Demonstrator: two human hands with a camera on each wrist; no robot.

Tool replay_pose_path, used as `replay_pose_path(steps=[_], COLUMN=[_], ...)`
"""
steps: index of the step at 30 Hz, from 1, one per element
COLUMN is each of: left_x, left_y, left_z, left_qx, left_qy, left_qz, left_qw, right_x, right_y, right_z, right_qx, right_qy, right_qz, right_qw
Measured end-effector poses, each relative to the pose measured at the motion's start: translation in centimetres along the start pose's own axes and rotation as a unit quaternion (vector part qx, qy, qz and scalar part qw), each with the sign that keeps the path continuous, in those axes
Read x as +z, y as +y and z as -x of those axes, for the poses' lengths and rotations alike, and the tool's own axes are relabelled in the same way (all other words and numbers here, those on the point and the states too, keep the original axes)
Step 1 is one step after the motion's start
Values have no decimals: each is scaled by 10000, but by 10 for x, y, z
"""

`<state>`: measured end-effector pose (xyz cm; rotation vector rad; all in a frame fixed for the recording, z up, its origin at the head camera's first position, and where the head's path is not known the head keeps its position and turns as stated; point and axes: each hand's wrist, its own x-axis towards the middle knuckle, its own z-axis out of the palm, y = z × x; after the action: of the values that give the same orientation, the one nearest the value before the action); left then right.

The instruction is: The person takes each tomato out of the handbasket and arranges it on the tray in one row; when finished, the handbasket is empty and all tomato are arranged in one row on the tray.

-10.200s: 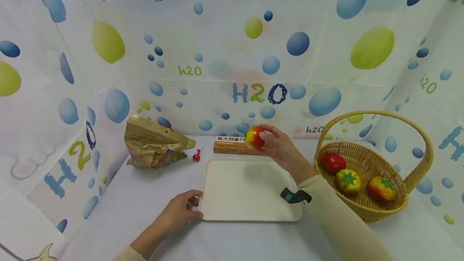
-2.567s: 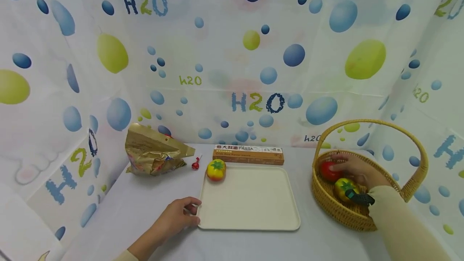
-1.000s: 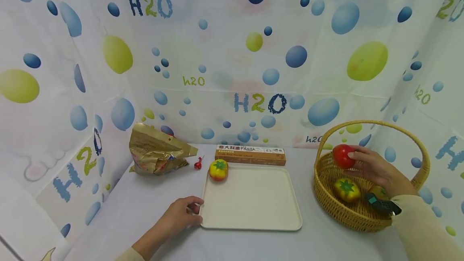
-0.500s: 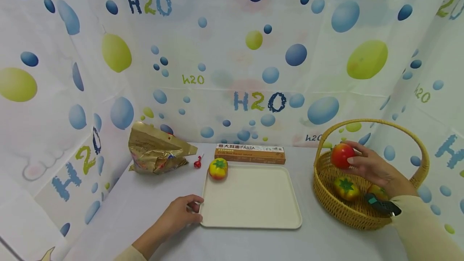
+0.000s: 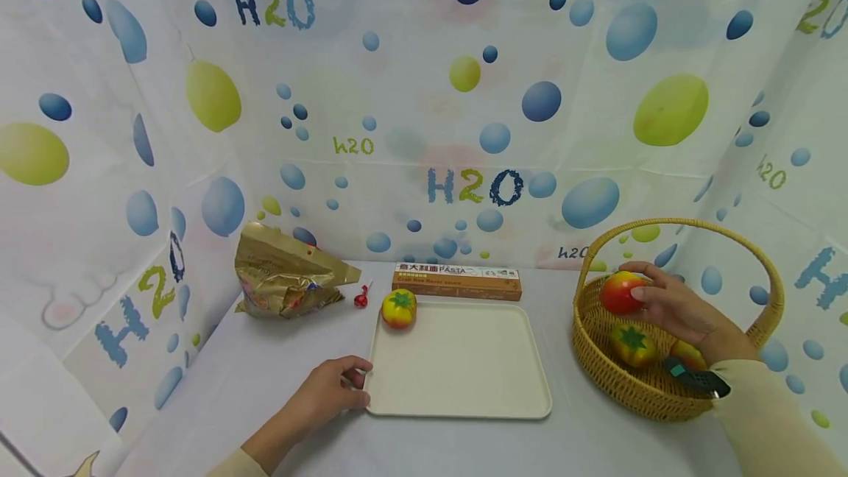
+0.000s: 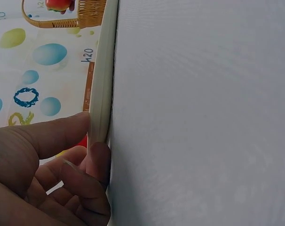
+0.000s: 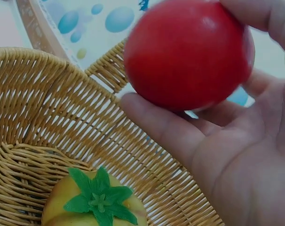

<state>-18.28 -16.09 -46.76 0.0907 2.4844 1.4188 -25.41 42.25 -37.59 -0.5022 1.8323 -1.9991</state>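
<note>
My right hand [image 5: 679, 311] holds a red toy tomato [image 5: 621, 293] between thumb and fingers, over the back of the wicker basket [image 5: 596, 381]. The right wrist view shows the smooth red side of this tomato [image 7: 187, 54], raised off the basket floor. Below it a yellow toy tomato [image 5: 634, 345] with a green leaf top lies in the basket; another one [image 5: 689, 353] is partly hidden by my wrist. My left hand [image 5: 329, 391] grips the left rim of the cream tray [image 5: 464, 366] with thumb and fingertips. A yellow-red toy tomato [image 5: 399, 309] sits at the tray's back left corner.
A pasta box [image 5: 457, 283] lies behind the tray. To the left stand a crumpled gold candy bag [image 5: 285, 274] and a small red lollipop [image 5: 361, 297]. The basket's tall handle [image 5: 689, 224] arches over my right hand. Printed cloth walls enclose the table.
One toy tomato, held above the tray's back earlier, now sits in its back left corner. My right hand has lifted the red one from the basket and turned it slightly. Left hand stays put.
</note>
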Motion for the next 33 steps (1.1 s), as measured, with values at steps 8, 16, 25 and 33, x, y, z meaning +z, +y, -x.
replay_pose_path(steps=[8, 16, 25, 33], left_x=[-1, -1, -1, -1], left_y=[0, -2, 1, 1], left_z=[0, -1, 1, 1], left_qx=[20, 63, 17, 34], left_qy=[-2, -12, -15, 14], left_qz=[-81, -88, -110, -124], left_qw=[10000, 9999, 9999, 9999], right_x=[8, 23, 40, 58], right_y=[-3, -8, -12, -12], right_z=[-2, -10, -25, -40], right_qx=[-175, -398, -98, -81], right_qy=[-894, -1214, -574, -378], right_qz=[393, 231, 987, 1297], right_qw=[9951, 9915, 9934, 9908])
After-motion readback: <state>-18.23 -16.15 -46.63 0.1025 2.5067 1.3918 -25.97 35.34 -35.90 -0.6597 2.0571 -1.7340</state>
